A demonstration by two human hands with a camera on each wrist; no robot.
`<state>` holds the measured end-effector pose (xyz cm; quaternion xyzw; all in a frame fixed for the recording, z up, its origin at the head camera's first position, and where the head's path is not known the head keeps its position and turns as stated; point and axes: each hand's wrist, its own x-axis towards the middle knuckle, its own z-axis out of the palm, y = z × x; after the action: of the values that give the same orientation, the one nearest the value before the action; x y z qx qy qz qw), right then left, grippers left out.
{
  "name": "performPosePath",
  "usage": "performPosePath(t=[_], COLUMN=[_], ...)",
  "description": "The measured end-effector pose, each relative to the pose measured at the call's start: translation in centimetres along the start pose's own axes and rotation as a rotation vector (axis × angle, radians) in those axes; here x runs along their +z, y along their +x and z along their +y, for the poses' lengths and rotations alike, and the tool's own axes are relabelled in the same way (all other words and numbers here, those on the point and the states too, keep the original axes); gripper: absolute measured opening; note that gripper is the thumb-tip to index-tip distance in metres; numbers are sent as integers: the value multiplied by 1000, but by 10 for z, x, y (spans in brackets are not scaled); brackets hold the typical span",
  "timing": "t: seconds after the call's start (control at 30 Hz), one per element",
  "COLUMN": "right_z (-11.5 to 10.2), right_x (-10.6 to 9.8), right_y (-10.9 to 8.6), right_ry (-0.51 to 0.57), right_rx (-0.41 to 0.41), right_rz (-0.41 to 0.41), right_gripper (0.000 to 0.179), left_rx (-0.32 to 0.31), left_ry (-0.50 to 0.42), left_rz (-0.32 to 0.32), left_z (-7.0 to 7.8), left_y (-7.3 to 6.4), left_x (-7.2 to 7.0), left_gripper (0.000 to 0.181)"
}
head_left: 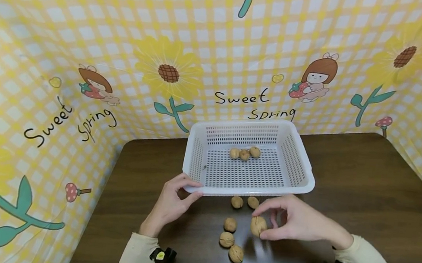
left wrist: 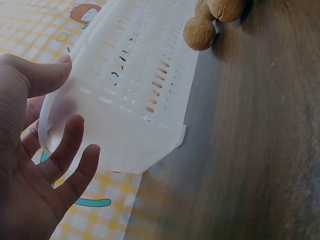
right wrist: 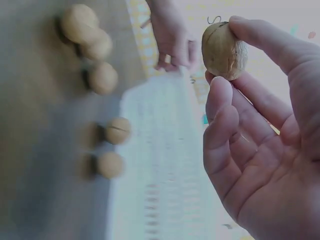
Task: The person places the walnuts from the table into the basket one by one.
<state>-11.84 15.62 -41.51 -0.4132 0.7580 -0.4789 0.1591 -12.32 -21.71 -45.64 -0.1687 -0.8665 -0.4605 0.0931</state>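
Note:
My right hand [head_left: 295, 219] pinches a walnut [head_left: 258, 226] between thumb and fingertips, in front of a white plastic basket [head_left: 251, 191]. In the right wrist view that walnut [right wrist: 224, 51] is held up above the table. My left hand [head_left: 172, 203] grips the basket's near left corner, thumb and fingers on either side of the rim [left wrist: 46, 112]. Inside the basket three walnuts [head_left: 245, 155] lie close together on the slotted floor. Several more walnuts [head_left: 227, 239] sit on the table between my hands, two of them right by the basket's near wall.
The dark wooden table [head_left: 351, 173] carries everything. A yellow checked cloth [head_left: 213, 40] with flowers and lettering hangs behind the basket and along both sides. Each wrist wears a black strap, the left one [head_left: 163, 255] near the table's front.

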Motion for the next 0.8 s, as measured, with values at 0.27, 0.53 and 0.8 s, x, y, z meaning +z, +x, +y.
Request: performPosePath(t=[0.27, 0.53, 0.8], right_z=[-19, -27, -30], right_x=[-28, -47, -77], right_y=[16, 30, 52], right_ry=[-108, -184, -245], right_rx=[0, -18, 30], right_rz=[-4, 34, 101], right_gripper=[31, 31, 30], left_rx=[-11, 5, 33], left_ry=[7, 4, 4], left_rz=[-5, 5, 13], left_z=[-3, -1, -1], left_y=[1, 1, -1], left_x=[0, 1, 0], left_gripper=[17, 18, 18])
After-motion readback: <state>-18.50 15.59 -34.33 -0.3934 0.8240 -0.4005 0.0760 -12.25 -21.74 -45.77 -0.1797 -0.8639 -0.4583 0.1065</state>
